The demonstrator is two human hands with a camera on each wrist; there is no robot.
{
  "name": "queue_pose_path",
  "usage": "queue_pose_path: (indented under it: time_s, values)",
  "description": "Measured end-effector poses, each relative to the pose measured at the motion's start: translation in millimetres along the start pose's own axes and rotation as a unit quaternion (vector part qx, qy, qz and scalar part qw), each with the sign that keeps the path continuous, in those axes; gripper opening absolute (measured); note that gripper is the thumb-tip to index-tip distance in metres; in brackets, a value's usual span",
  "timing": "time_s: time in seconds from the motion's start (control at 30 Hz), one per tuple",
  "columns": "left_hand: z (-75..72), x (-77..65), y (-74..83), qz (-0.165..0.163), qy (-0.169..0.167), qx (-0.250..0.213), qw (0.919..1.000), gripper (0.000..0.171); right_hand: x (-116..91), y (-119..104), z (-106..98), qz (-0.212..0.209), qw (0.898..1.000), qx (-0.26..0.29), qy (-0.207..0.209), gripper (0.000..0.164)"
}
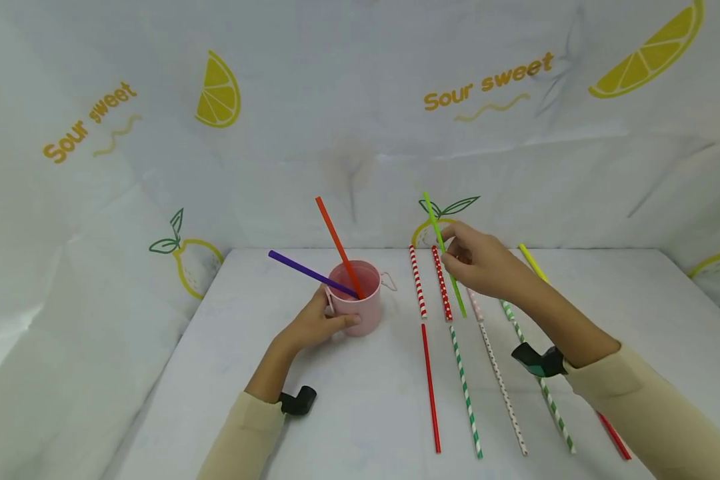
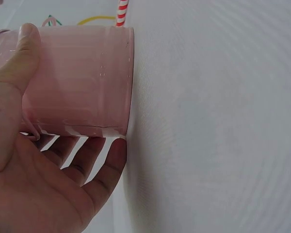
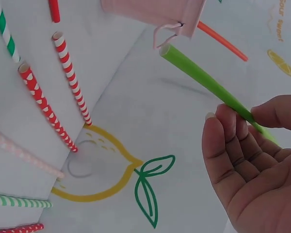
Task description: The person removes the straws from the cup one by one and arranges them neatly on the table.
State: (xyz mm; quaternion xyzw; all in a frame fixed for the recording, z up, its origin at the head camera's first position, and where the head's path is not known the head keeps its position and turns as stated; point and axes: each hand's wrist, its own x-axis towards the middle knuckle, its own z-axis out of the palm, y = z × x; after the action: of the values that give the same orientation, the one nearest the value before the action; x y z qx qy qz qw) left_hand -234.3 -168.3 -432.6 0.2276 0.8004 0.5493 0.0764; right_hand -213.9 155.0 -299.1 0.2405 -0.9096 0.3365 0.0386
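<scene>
A pink metal cup with small wire handles stands on the table, and my left hand grips its side. In the left wrist view the thumb lies along one side of the cup, with the fingers curving round the other. An orange straw and a purple straw lean out of the cup. My right hand pinches a lime green straw between thumb and fingers, held tilted above the table. In the right wrist view the green straw's open end overlaps the cup's handle.
Right of the cup, straws lie in two rows: a red-striped one, a red dotted one, a plain red one, a green-striped one, a black-speckled one, and a yellow one behind the right forearm. A lemon-print sheet hangs behind.
</scene>
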Motion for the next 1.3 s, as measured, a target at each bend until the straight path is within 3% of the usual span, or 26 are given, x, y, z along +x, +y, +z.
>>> queue_pose_path:
  time_s: [0.1,0.33,0.47,0.6,0.9,1.13,1.3]
  values:
    - [0.9,1.2,-2.0,0.001,0.000,-0.003,1.0000,0.085,-9.0,10.2,-4.2,0.022,1.000,-0.002,-0.008,0.028]
    - [1.1,-7.8,30.6,-0.015,-0.018,-0.006,0.9997,0.084,-39.2,44.3,-14.0,0.082,0.995,-0.014,-0.049,0.038]
    - [1.5,-9.1,34.8,-0.014,-0.013,-0.005,0.9998,0.083,-55.6,66.6,-19.7,0.113,0.991,-0.023,-0.066,0.041]
    - [0.9,-8.0,32.6,-0.013,-0.014,-0.003,0.9998,0.084,-71.5,86.9,-24.9,0.141,0.987,-0.030,-0.077,0.040]
    - [2.7,3.7,-3.3,-0.007,-0.007,0.005,0.9999,0.090,-99.5,117.1,-33.0,0.221,0.965,-0.033,-0.138,0.038]
    - [0.2,2.3,-4.6,0.002,-0.005,0.004,1.0000,0.086,-119.5,134.6,-39.0,0.259,0.950,-0.034,-0.173,0.031]
    - [-1.7,0.3,-3.8,-0.014,0.002,0.007,0.9999,0.089,-133.1,145.0,-36.9,0.271,0.945,-0.026,-0.179,0.025]
